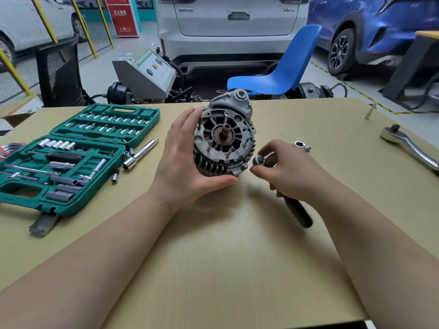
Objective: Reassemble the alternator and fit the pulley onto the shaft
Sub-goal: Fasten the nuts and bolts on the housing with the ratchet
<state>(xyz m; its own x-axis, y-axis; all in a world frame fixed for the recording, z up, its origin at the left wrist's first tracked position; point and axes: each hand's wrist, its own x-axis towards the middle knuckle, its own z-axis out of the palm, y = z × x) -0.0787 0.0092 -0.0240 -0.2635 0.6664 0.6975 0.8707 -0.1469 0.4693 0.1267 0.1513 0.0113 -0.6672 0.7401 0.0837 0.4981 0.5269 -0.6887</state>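
The grey alternator [224, 138] stands on edge at the middle of the table, its end face with the bare shaft [225, 131] and several studs turned towards me. My left hand [187, 160] cups its left side, thumb under the lower rim. My right hand [282, 169] holds a small black-handled ratchet [294, 207] just right of the alternator's lower edge. The fingertips pinch the ratchet's chrome head [260, 161] close to a bolt on the housing rim. No pulley is visible.
An open green socket set case [78, 157] lies at the left, with an extension bar [140, 154] and loose sockets beside it. A loose socket [300, 145] lies behind my right hand. A large chrome ratchet [408, 146] rests at the right edge. A blue chair [280, 67] stands beyond the table.
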